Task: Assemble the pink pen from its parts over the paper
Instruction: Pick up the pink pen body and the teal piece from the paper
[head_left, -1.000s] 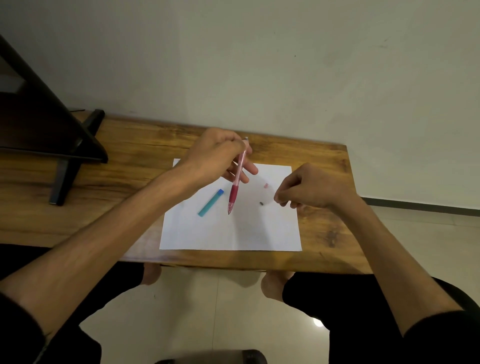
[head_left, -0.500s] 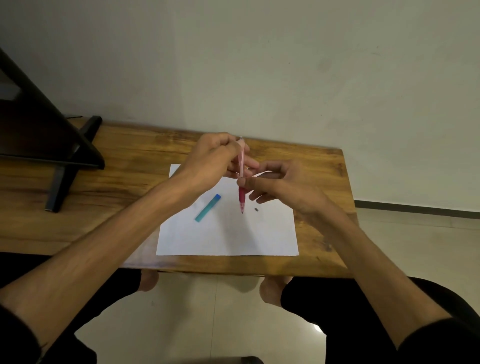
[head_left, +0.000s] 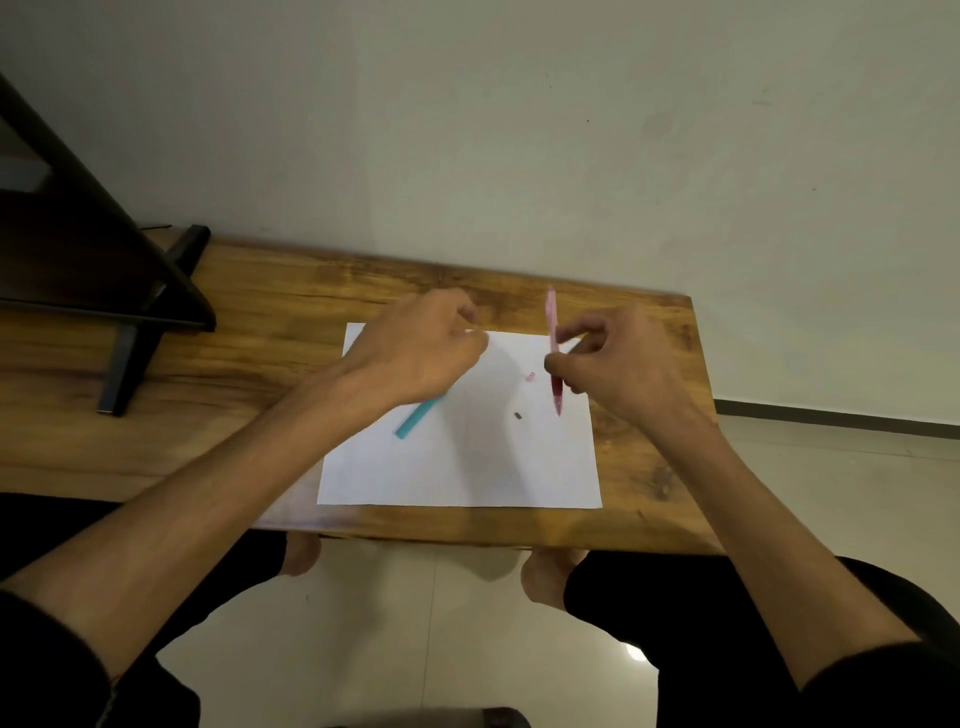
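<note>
The pink pen (head_left: 552, 332) stands nearly upright above the right part of the white paper (head_left: 462, 467), tip down. My right hand (head_left: 618, 364) pinches it at mid-barrel. My left hand (head_left: 421, 353) hovers over the paper's upper left with fingers curled; whether they hold anything is hidden and blurred. A small pink part (head_left: 530, 376) and a small dark part (head_left: 517, 415) lie on the paper between my hands. A teal piece (head_left: 418, 419) lies on the paper, partly under my left hand.
The paper rests on a wooden table (head_left: 260, 374) against a pale wall. A dark stand (head_left: 130, 322) occupies the table's left end. My knees and feet (head_left: 550, 577) show below the front edge, above a tiled floor.
The pen passed from my left hand to my right hand and moved right. My left hand drew back to the left, away from the pen.
</note>
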